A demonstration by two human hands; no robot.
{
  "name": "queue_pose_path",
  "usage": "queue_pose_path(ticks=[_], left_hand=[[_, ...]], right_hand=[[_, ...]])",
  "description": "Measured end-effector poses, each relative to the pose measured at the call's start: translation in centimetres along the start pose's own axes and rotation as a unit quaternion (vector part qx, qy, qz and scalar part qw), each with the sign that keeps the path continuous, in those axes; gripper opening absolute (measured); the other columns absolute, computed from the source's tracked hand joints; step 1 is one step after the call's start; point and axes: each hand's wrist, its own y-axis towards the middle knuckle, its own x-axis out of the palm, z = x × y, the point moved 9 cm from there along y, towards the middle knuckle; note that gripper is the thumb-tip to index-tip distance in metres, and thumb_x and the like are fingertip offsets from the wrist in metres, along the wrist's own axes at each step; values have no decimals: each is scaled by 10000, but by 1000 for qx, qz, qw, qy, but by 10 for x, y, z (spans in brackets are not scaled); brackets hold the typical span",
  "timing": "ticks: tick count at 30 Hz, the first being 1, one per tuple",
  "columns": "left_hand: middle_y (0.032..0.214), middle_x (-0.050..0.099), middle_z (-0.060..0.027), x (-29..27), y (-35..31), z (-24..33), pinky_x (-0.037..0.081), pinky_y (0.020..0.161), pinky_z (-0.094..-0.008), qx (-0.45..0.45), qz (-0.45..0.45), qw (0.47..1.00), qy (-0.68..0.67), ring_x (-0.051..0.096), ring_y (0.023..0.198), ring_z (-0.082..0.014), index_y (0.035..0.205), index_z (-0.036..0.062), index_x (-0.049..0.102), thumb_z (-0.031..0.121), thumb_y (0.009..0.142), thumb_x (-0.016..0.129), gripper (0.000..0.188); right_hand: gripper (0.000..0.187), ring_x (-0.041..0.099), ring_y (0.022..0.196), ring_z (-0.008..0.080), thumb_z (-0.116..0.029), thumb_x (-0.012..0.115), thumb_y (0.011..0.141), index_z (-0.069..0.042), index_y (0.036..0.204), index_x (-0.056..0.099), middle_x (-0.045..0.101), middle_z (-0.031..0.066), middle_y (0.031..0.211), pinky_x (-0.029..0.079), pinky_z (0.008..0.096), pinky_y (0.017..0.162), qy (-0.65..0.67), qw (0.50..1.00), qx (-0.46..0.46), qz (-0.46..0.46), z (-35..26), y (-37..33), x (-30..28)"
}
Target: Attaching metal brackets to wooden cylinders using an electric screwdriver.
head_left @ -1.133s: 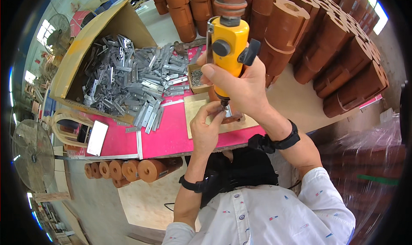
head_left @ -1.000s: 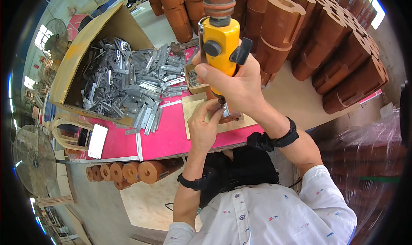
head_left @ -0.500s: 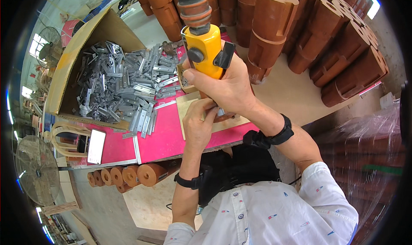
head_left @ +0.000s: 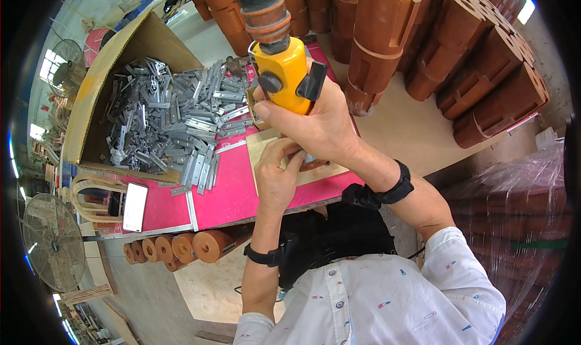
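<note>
My right hand (head_left: 321,118) is wrapped round the yellow body of a power screwdriver (head_left: 284,73), held upright with its tip hidden beneath the hand. A thick ribbed hose or cable runs up from its top. Just below, my left hand (head_left: 278,172) is closed, thumb and fingers pinched together under the tool; what they grip is mostly hidden. A bit of grey metal (head_left: 309,159) and a brown part show beside the fingertips, over a pale wooden board (head_left: 257,148). A small box of screws (head_left: 257,118) is partly covered by my right hand.
A cardboard box (head_left: 85,127) on its side spills loose metal strips (head_left: 175,115) over the pink tabletop (head_left: 227,194). A phone (head_left: 135,206) lies at the near left edge. Brown cylinders (head_left: 384,39) stand stacked at the far right; others (head_left: 209,246) lie below the table. Fans (head_left: 53,242) stand left.
The screwdriver has shifted slightly left and down, with my right hand still round it. My left hand has moved a touch left along with the board.
</note>
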Motion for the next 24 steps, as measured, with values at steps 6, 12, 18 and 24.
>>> queue_pose_path(ticks=[6, 12, 18, 24], left_hand=[[1089, 621, -122, 1, 0, 7, 457, 912, -369, 10, -51, 997, 59, 588, 1059, -267, 1101, 36, 622, 80, 746, 751, 380], [1362, 424, -151, 17, 12, -11, 362, 1051, -413, 13, -193, 977, 86, 410, 1283, -316, 1358, 52, 384, 177, 639, 847, 864], [1355, 424, -146, 24, 18, -30, 376, 1043, -411, -6, -215, 974, 68, 426, 1269, -325, 1394, 57, 315, 227, 604, 880, 986], [1344, 431, -142, 25, 20, -23, 384, 1037, -409, 4, -200, 978, 57, 436, 1263, -325, 1397, 56, 310, 229, 593, 888, 1005]], right_hand=[[552, 649, 778, 161, -165, 753, 780, 17, 1211, 460, 648, 104, 893, 529, 286, 702, -6, 1000, -15, 1, 2, -1, 1], [595, 673, 806, 231, -179, 744, 787, 27, 1244, 424, 649, 147, 905, 527, 326, 715, -45, 998, -46, 2, -2, -1, 3], [622, 675, 811, 244, -188, 749, 783, 22, 1256, 405, 647, 148, 903, 529, 340, 718, -67, 996, -62, 13, -2, -6, 2], [618, 676, 804, 234, -177, 752, 781, 12, 1256, 405, 651, 133, 898, 530, 336, 713, -75, 996, -47, 6, -1, -6, 2]])
